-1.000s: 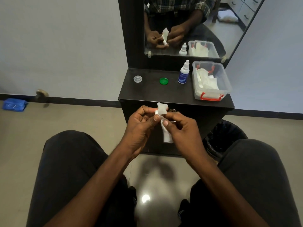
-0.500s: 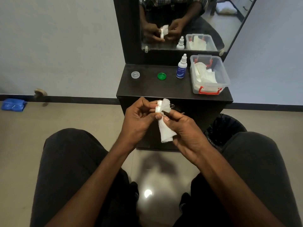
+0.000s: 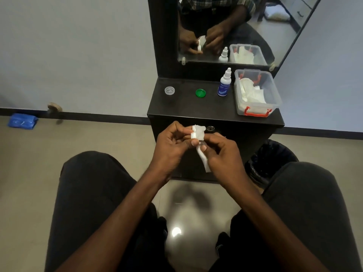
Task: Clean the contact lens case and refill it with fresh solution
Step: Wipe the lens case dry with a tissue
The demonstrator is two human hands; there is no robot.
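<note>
Above my lap, my left hand [image 3: 170, 146] pinches the white contact lens case [image 3: 194, 134] by its edge. My right hand [image 3: 222, 152] presses a white tissue [image 3: 203, 160] against the case, and the tissue's tail hangs below my fingers. Much of the case is hidden by tissue and fingertips. On the black dresser top [image 3: 188, 107] lie a clear cap [image 3: 169, 90] at the left and a green cap [image 3: 200, 93] in the middle. The solution bottle [image 3: 224, 83], white with a blue label, stands upright to the right of the green cap.
A clear plastic box with red latches [image 3: 257, 93] holding tissues sits at the dresser's right end. A mirror [image 3: 225, 30] rises behind it. A black-lined bin [image 3: 271, 158] stands on the floor by my right knee. A blue packet [image 3: 22, 120] lies by the left wall.
The tissue has shifted over the case as my right fingers worked it, and both hands have stayed together in front of the dresser. The camera view has tilted slightly.
</note>
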